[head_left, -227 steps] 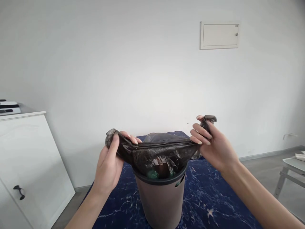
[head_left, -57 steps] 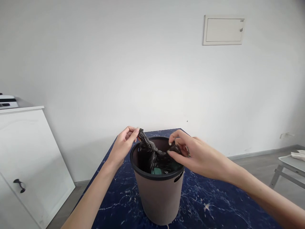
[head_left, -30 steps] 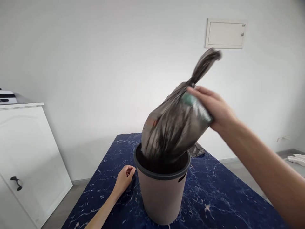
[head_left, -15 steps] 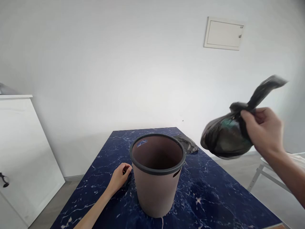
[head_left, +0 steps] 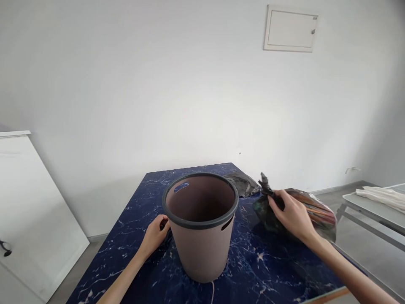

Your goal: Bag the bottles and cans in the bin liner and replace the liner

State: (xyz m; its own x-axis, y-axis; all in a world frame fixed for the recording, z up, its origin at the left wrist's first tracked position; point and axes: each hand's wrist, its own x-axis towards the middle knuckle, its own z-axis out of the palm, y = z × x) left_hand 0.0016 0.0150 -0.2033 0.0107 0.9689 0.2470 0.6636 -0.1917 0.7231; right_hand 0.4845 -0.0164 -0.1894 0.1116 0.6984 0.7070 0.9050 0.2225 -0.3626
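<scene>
A brownish trash bin (head_left: 202, 249) with a dark grey rim and cut-out handle slots stands upright, its dark inside partly visible. Beside its left wall rests my left hand (head_left: 155, 234), fingers curled closed; whatever they may hold is hidden. On the right side of the table, my right hand (head_left: 292, 213) grips the twisted neck of a filled black garbage bag (head_left: 319, 213). Coloured contents show through the thin plastic. Behind the bin to the right lies a crumpled black plastic bag (head_left: 243, 184).
The dark blue marbled table (head_left: 126, 249) reaches toward a white wall. A white cabinet (head_left: 34, 211) stands at the left. To the right is a grey rack (head_left: 370, 207) with a white cloth (head_left: 382, 196) on it.
My right hand has brought the filled garbage bag down from the air to the table's right side. The left hand stays beside the bin. The view has shifted slightly.
</scene>
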